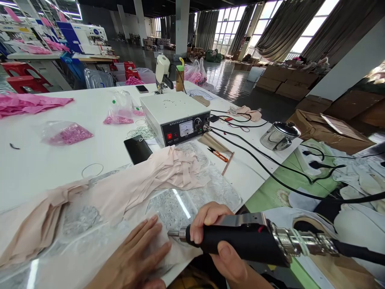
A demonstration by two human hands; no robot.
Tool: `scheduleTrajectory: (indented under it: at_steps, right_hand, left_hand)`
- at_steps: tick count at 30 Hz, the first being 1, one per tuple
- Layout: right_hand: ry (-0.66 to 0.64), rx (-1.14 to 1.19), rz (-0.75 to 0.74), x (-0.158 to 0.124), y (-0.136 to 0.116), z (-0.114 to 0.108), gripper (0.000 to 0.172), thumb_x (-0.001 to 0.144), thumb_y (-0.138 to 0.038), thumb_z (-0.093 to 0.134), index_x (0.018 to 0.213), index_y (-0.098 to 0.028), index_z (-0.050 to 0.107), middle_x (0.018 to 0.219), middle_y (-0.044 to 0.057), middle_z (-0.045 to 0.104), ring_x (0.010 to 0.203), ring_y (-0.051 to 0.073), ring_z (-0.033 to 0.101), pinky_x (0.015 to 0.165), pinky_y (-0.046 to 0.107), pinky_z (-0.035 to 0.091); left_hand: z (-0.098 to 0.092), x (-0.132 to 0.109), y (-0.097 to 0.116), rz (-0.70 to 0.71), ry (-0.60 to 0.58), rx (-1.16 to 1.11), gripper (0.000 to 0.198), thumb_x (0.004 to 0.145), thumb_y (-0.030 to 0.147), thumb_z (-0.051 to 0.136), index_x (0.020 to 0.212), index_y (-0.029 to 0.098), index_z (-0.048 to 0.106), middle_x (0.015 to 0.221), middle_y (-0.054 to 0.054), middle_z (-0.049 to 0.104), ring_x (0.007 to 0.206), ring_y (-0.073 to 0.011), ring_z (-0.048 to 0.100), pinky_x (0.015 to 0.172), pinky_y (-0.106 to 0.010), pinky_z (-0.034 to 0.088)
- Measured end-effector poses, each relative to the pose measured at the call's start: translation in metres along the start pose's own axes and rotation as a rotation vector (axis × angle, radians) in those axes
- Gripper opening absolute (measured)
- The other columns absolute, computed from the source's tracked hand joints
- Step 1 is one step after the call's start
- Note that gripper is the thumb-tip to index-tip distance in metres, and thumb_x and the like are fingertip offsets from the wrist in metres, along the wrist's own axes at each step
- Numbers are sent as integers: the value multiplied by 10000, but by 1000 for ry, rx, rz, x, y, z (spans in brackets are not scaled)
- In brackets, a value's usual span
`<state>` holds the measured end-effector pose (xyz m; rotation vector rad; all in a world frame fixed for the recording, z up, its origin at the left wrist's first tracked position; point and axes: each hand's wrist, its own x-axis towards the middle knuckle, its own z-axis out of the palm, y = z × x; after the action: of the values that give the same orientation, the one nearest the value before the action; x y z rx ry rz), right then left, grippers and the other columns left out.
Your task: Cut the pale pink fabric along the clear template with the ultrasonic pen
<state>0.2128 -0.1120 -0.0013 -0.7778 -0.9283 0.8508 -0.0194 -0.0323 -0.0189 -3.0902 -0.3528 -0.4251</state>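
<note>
My right hand is wrapped round a black handheld ultrasonic welding gun, which lies nearly level. Its metal tip points left, close to the fingers of my left hand. That left hand lies flat, fingers stretched, on thin pale pink fabric at the table's near edge. Whether the tip touches the fabric I cannot tell. Beneath the fabric is a clear, grey-marbled mat. A layered stack of pale pink fabric strips lies just beyond, and a browner bunch is to the left.
A white control box with a dial stands mid-table; its black cable runs right toward the gun. Nearby are a phone, orange thread snips, a lidded steel mug and bags of pink bits. Fabric pieces lie at right.
</note>
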Motion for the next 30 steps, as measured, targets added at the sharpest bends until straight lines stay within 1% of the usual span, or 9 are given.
scheduleTrajectory:
  at_steps: [3, 5, 10, 14, 17, 21, 25, 28, 30]
  right_hand:
    - [2, 29, -112, 2, 3, 4, 258, 873, -479, 597, 1015, -264, 590, 854, 32, 599, 598, 161, 579, 558, 337, 484]
    - [-10, 45, -127, 4, 3, 6, 244, 875, -447, 596, 1040, -267, 605, 874, 33, 604, 605, 154, 585, 564, 330, 480]
    - [-13, 32, -96, 3, 4, 6, 212, 875, -443, 600, 1018, -287, 604, 821, 24, 610, 618, 170, 572, 567, 336, 491]
    - [2, -26, -75, 4, 7, 6, 223, 873, -489, 618, 931, -278, 576, 774, 25, 617, 599, 188, 574, 576, 369, 532]
    - [-13, -35, -60, 5, 7, 6, 253, 866, -505, 631, 932, -270, 564, 765, 25, 618, 593, 187, 579, 580, 376, 548]
    - [-10, -5, -69, 3, -3, 0, 253, 880, -496, 610, 980, -265, 580, 787, 28, 616, 600, 177, 581, 560, 352, 532]
    - [-7, 52, -40, -6, -23, -7, 231, 885, -473, 599, 998, -272, 606, 856, 30, 614, 572, 145, 573, 533, 315, 494]
    - [-7, 49, -27, -11, -32, -8, 213, 874, -450, 615, 987, -269, 615, 797, 22, 594, 562, 151, 566, 527, 311, 486]
    - [0, 16, -36, -13, -33, -8, 213, 867, -446, 627, 972, -261, 617, 760, 22, 592, 564, 162, 568, 535, 320, 489]
  left_hand:
    - [3, -1, 3, -79, 30, -36, 513, 958, 604, 583, 1382, 316, 610, 1494, -76, 537, 1409, -315, 465, 1110, -431, 470]
    - [3, -1, 3, -80, 38, -57, 506, 963, 588, 586, 1391, 318, 601, 1499, -79, 531, 1411, -313, 464, 1112, -431, 468]
    - [-4, 3, -2, 11, 0, -37, 566, 932, 565, 648, 1425, 298, 573, 1469, -105, 559, 1371, -326, 511, 1085, -422, 495]
    - [-1, 2, -3, 17, 20, 3, 552, 948, 590, 605, 1416, 298, 584, 1483, -110, 542, 1378, -341, 501, 1079, -453, 501]
    - [0, 1, -4, 48, 17, 66, 546, 958, 588, 580, 1421, 299, 581, 1478, -129, 543, 1346, -349, 535, 1029, -451, 542]
    - [-6, 4, -4, 84, -3, 125, 604, 936, 627, 588, 1446, 306, 552, 1444, -139, 576, 1284, -350, 595, 978, -436, 576]
    - [-13, 9, -2, 70, 9, 121, 610, 926, 636, 594, 1445, 318, 553, 1436, -101, 592, 1269, -324, 611, 950, -382, 596]
    - [-14, 11, -1, 62, 29, 96, 592, 922, 594, 616, 1443, 318, 558, 1444, -100, 584, 1245, -332, 628, 913, -368, 615]
    - [-13, 11, -1, 69, 14, 94, 591, 914, 591, 624, 1433, 314, 571, 1443, -110, 583, 1243, -346, 628, 912, -382, 616]
